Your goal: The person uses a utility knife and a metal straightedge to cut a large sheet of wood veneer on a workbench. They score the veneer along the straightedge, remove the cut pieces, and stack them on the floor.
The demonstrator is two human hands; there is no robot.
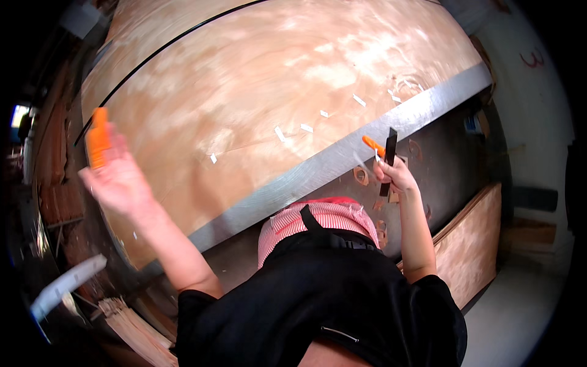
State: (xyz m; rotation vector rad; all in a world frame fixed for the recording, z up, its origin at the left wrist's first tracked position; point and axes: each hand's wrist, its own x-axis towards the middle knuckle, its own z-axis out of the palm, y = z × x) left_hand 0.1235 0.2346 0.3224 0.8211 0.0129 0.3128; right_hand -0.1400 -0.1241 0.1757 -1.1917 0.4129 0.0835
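Observation:
A large thin wood veneer sheet lies on the table in front of me, dotted with several small white tape pieces. My left hand is raised over its left side, palm up and fingers apart, smeared by motion. Orange covers, which look like finger cots, sit on some of its fingers. Beyond the metal front edge, my right hand grips a flat black strip-like tool. An orange cover is on a finger there too, with a small white scrap beside it.
A shiny metal strip borders the table's near side. A long black line curves across the far veneer. More wood sheets lean at the right, near a pale wall. Stacked veneer lies at lower left.

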